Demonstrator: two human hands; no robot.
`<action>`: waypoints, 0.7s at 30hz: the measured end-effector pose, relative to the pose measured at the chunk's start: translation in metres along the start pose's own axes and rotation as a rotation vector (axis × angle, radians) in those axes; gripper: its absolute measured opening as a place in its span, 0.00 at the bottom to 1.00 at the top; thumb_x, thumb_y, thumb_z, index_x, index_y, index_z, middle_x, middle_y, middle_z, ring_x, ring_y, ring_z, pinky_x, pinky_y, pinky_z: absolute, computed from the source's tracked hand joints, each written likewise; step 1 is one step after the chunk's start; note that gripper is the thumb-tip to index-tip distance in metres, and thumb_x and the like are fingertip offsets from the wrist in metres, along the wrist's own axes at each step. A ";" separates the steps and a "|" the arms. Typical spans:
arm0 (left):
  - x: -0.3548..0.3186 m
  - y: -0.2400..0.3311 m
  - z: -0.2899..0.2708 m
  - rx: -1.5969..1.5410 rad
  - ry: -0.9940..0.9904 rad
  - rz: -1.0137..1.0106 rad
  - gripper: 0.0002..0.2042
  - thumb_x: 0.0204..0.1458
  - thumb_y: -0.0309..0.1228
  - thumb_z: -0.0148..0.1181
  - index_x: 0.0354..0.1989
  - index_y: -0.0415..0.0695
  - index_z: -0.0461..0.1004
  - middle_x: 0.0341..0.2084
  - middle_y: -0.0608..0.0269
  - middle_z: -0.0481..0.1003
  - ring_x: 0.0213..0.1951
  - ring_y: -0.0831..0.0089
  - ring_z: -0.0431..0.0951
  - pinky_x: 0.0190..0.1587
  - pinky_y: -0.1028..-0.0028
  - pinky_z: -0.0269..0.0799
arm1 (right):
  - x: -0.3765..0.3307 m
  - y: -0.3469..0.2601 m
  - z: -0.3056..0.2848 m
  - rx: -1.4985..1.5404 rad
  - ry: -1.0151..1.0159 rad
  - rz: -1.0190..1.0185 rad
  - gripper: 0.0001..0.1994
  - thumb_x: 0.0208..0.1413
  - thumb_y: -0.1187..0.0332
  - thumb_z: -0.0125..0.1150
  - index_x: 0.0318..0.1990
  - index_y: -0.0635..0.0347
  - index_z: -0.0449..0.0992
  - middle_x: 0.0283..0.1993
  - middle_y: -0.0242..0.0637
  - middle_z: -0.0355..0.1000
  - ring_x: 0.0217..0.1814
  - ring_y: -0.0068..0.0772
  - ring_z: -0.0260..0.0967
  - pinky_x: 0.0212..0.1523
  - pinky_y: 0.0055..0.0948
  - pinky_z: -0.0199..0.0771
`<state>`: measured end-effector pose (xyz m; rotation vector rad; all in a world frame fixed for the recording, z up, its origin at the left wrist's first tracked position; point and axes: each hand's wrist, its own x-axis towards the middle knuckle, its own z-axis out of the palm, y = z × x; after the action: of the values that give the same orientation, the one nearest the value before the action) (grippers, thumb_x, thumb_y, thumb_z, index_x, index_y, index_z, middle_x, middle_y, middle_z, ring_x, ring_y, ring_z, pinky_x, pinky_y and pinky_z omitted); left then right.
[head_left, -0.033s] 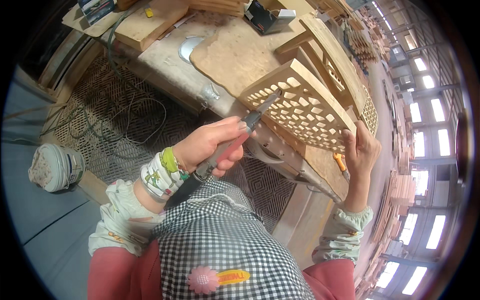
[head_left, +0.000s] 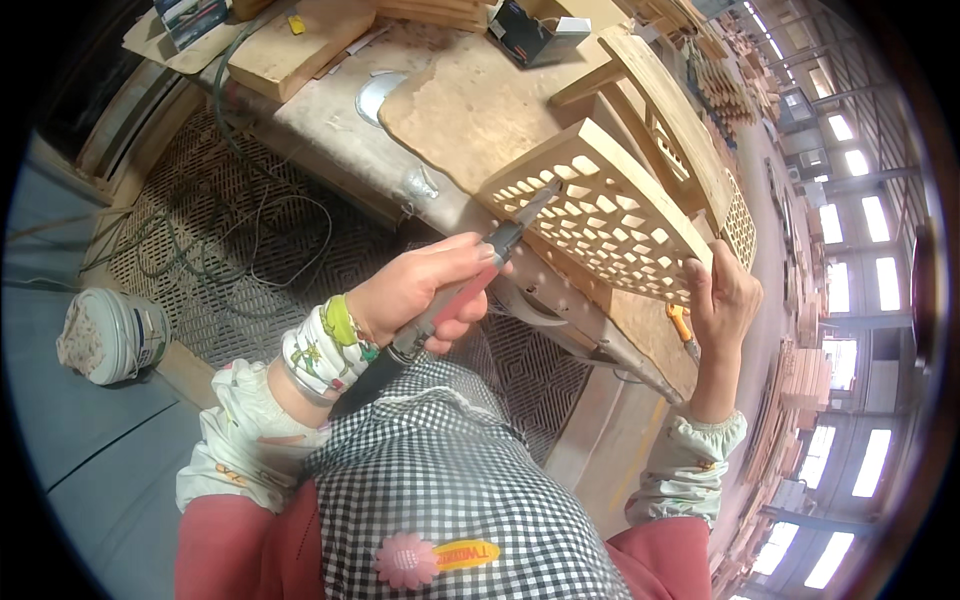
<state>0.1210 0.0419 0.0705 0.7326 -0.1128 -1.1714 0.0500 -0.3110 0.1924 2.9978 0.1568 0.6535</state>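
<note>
Tool tip [head_left: 548, 194] hidden in lattice panel [head_left: 610, 215]

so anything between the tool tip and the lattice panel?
Nothing visible. The left hand holds the pen-like tool with its tip already at the carved wooden lattice panel; the right hand grips the panel's far edge, clear of it.
</note>
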 end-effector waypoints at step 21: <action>-0.005 -0.004 -0.017 0.144 0.107 0.083 0.17 0.76 0.42 0.43 0.58 0.41 0.68 0.24 0.66 0.71 0.18 0.80 0.68 0.18 0.77 0.68 | 0.005 -0.015 0.001 0.049 0.038 0.066 0.25 0.66 0.45 0.63 0.29 0.59 0.71 0.18 0.42 0.64 0.20 0.48 0.66 0.25 0.41 0.62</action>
<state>0.1228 0.0536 0.0565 0.9075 -0.1380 -1.0504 0.0540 -0.2952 0.1924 3.0505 0.0773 0.7231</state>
